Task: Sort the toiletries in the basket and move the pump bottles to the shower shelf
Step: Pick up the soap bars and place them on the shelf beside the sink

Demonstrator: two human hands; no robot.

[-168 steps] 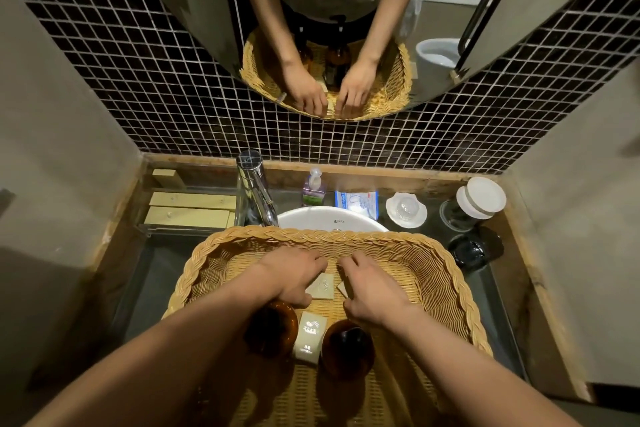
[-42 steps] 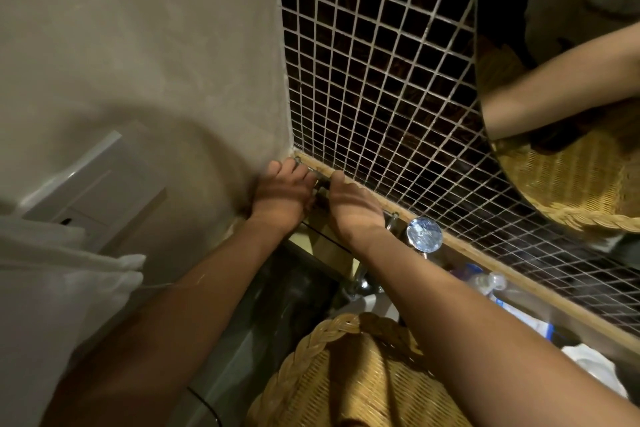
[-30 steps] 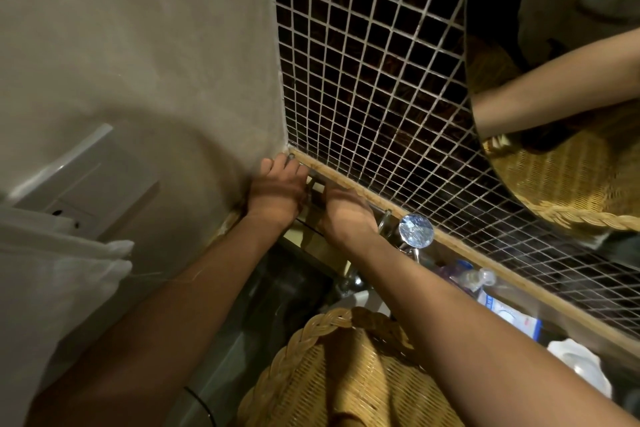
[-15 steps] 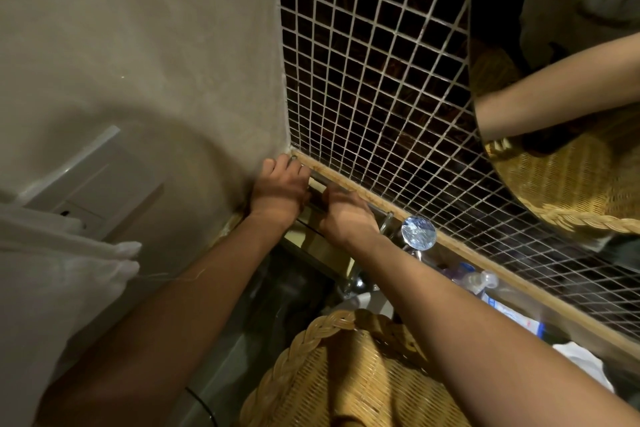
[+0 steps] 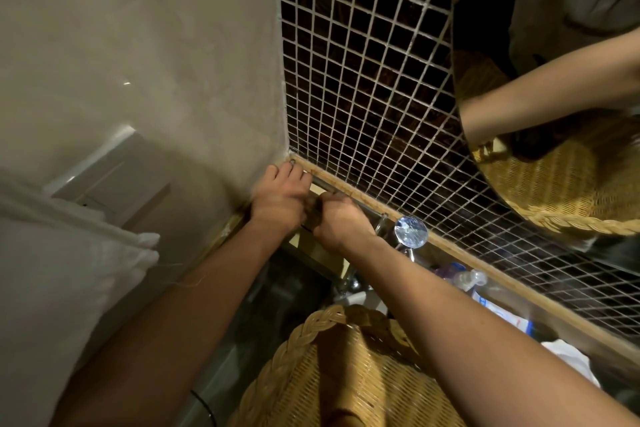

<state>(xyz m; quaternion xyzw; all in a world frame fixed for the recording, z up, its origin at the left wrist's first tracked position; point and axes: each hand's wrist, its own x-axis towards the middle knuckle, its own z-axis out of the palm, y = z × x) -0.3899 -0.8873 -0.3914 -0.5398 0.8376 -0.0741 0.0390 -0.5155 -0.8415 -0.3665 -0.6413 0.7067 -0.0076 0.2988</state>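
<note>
Both my hands [image 5: 280, 204] [image 5: 341, 222] met at the corner tray [image 5: 320, 255], grip state indiscernible, wicker basket [image 5: 332, 378] behind, nearer my right.

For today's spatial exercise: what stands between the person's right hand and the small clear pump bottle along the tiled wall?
In the head view, the shiny round tap top stands between the right hand and the small clear pump bottle.
</note>
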